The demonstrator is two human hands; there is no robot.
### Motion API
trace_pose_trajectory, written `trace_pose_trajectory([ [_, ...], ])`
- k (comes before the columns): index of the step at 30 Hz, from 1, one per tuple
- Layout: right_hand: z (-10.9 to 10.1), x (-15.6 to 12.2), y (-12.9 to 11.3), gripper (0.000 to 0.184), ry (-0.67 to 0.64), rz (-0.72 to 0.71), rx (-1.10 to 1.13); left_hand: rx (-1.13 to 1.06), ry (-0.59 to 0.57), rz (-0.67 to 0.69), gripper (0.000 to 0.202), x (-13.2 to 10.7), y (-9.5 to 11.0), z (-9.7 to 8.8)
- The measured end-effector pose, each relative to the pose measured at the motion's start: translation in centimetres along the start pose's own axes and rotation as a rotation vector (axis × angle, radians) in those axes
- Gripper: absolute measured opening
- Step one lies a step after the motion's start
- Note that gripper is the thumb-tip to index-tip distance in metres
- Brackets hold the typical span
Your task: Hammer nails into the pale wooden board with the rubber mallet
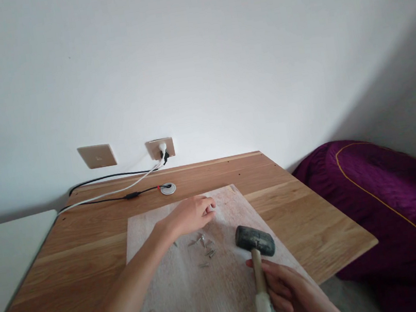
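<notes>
Your right hand grips the rubber mallet, its head nearer you and the board's right edge than your left hand, whose fingers curl, any hold unclear.

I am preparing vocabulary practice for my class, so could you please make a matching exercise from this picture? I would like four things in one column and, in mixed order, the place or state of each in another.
Things:
1. mallet
2. small metal pieces
3. white plug
4. purple cloth

Places or states:
A. in the wall socket
B. beyond the right edge of the wooden table
C. gripped by the right hand
D. scattered on the pale board

Pairs: 1-C, 2-D, 3-A, 4-B
</notes>
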State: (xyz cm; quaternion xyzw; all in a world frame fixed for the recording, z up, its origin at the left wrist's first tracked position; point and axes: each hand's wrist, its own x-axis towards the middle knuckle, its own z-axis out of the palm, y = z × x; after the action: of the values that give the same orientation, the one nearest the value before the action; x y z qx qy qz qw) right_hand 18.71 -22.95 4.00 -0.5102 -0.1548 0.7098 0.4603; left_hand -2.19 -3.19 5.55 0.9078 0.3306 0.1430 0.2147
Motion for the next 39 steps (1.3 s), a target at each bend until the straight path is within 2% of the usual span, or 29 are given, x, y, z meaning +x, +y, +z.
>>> trace_pose_trajectory([
  [5,-0.4,-0.1,-1.0,0.046,0.124,0.072,0.003,-0.024,-0.031,-0.031,0.019,-0.8,-0.6,-1.1],
  [9,-1.3,0.1,-0.9,0.042,0.179,0.012,-0.089,-0.042,-0.024,-0.071,0.022,-1.3,-1.0,-1.8],
  [15,-2.1,1.4,-0.4,0.038,0.177,-0.008,-0.166,-0.023,-0.040,-0.076,0.025,-1.5,-0.7,-2.5],
  [21,-1.3,2.2,0.0,0.031,0.178,0.042,-0.029,-0.017,-0.033,-0.084,0.023,-1.6,-0.5,-3.2],
  [25,-1.0,2.6,-0.6,0.031,0.143,0.036,0.040,-0.023,-0.019,-0.090,0.023,-1.8,-0.3,-3.5],
  [28,-1.1,2.9,-1.8,0.032,0.114,0.015,0.002,-0.020,-0.010,-0.083,0.023,-1.9,-0.4,-3.7],
  [31,-1.4,2.7,-3.4,0.033,0.205,-0.127,-0.228,-0.024,-0.009,-0.077,0.024,-1.9,-0.6,-3.7],
  [33,-1.5,2.3,-4.6,0.038,0.258,-0.289,-0.535,-0.030,-0.011,-0.075,0.025,-1.9,-0.7,-3.6],
  [36,-1.5,1.7,-6.0,0.045,0.250,-0.553,-1.109,0.003,-0.008,-0.064,0.025,-1.9,-0.7,-3.6],
  [39,-1.1,1.5,-6.7,0.043,0.241,-0.718,-1.481,0.046,-0.013,-0.062,0.025,-1.9,-0.6,-3.6],
])
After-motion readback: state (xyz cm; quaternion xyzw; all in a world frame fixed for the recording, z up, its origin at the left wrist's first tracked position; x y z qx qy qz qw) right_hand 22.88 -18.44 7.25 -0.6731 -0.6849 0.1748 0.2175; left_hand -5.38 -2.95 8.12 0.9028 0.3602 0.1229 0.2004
